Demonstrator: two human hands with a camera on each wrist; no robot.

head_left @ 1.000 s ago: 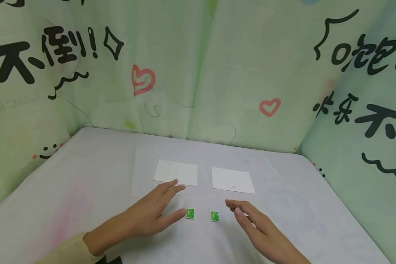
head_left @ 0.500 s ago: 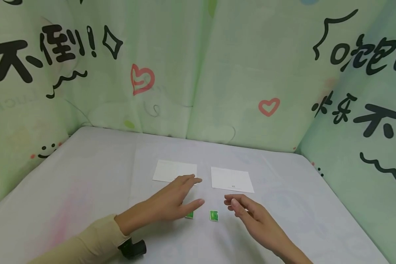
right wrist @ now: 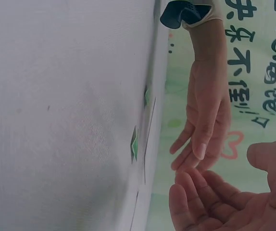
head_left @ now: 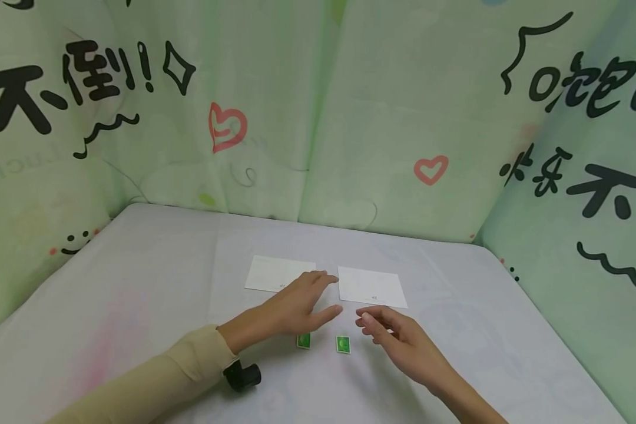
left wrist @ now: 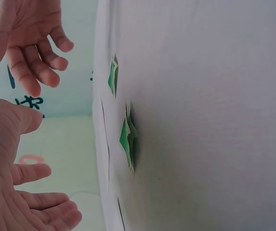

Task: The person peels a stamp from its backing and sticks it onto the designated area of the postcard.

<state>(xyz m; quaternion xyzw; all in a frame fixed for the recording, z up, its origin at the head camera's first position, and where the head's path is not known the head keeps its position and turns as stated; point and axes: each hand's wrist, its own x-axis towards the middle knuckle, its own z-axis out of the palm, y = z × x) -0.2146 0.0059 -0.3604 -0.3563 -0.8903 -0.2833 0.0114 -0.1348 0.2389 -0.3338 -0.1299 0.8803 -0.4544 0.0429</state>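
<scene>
My left hand hovers over the table with fingers extended, holding nothing. Its fingertips overlap the left white sheet in the head view. To its right is my right hand, raised, fingers loosely bent, also holding nothing. Two small green rectangles with pale borders lie between the hands and the wearer. The left green rectangle is partly covered by the left hand; the right green rectangle shows whole. Seen from the left wrist, the nearer green piece has layered, bent edges, like a little stack of cards.
A second white sheet lies right of the first, with a small mark near its front edge. White cloth covers the table. Green printed curtains surround its back and sides. A black wrist device hangs under the left sleeve.
My left hand has moved right and slightly farther over the table, toward the right hand, now covering part of the left green rectangle. The right hand has shifted slightly forward. Sheets and green pieces stay put.
</scene>
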